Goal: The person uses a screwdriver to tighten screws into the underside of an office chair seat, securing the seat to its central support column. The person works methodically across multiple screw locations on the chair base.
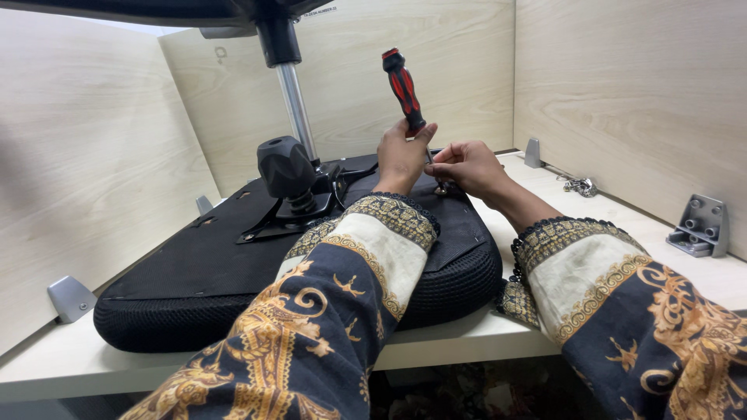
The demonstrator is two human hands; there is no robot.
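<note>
An upturned black office chair seat [202, 264] lies on a pale wooden desk [467, 334]. My left hand [401, 155] grips the lower end of a red and black screwdriver [403, 87], which stands nearly upright. The screwdriver's tip meets a screw [440, 189] near the seat's far edge. My right hand [467, 165] pinches the shaft just above that screw. Both arms wear dark sleeves with gold patterns.
A black knob [285, 167] and a chrome gas column [296, 101] rise from the seat's metal plate. Grey metal brackets sit at the right [700, 225], the back [532, 152] and the left [70, 297]. Small metal parts [580, 185] lie by the right wall. Wooden panels enclose three sides.
</note>
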